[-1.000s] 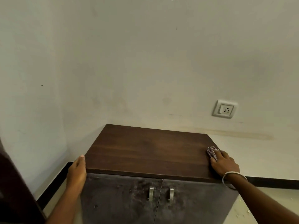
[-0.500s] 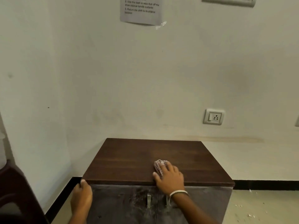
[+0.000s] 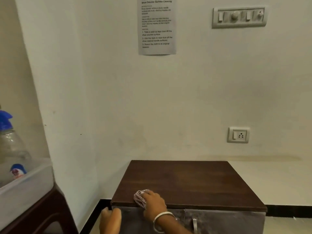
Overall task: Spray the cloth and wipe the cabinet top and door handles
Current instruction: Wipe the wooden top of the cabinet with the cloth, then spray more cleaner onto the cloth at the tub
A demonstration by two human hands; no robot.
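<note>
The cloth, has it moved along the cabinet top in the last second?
Yes. The cloth, under the right hand, went from the cabinet top's right edge leftward to near its front left corner.

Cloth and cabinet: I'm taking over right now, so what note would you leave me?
Right hand presses the checked cloth on the cabinet top, at its front left edge.
Left hand rests against the cabinet's left front corner, holding nothing.
Spray bottle stands in the tray at far left.
Done: top wiping is under way.
Left: the door handle and its partly hidden twin.
</note>
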